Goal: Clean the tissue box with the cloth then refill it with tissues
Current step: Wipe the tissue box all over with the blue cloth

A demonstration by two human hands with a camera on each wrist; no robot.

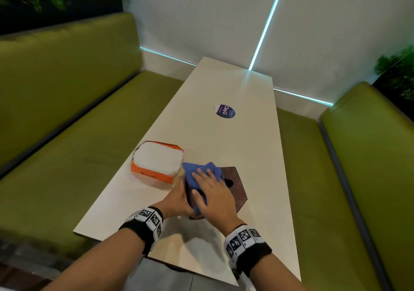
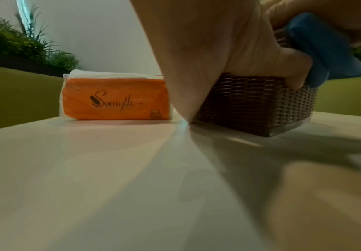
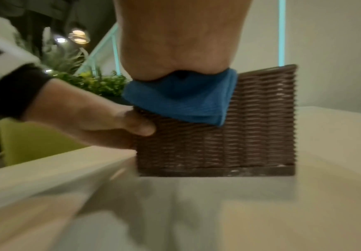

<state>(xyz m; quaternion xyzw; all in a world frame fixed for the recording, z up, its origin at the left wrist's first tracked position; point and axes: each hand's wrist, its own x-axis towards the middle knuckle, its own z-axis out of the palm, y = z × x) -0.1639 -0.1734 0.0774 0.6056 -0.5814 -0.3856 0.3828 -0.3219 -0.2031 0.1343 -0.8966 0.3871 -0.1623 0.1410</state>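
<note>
On the bench (image 1: 224, 84), just right of the tissue pack (image 1: 156, 163), stands the box (image 1: 235, 187); left hand (image 1: 177, 198) grips its side, fingers curled; right hand (image 1: 215, 194) presses the cloth (image 1: 199, 174) on top, fingers spread.

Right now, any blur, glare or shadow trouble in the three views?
Head view: sharp at centre; LED strip glare on the table, wide-angle bending at the edges. Left wrist: tissue pack crisp, foreground soft, dark hand shadows at right. Right wrist: motion blur throughout, tissue box weave smeared, cloth readable.
</note>
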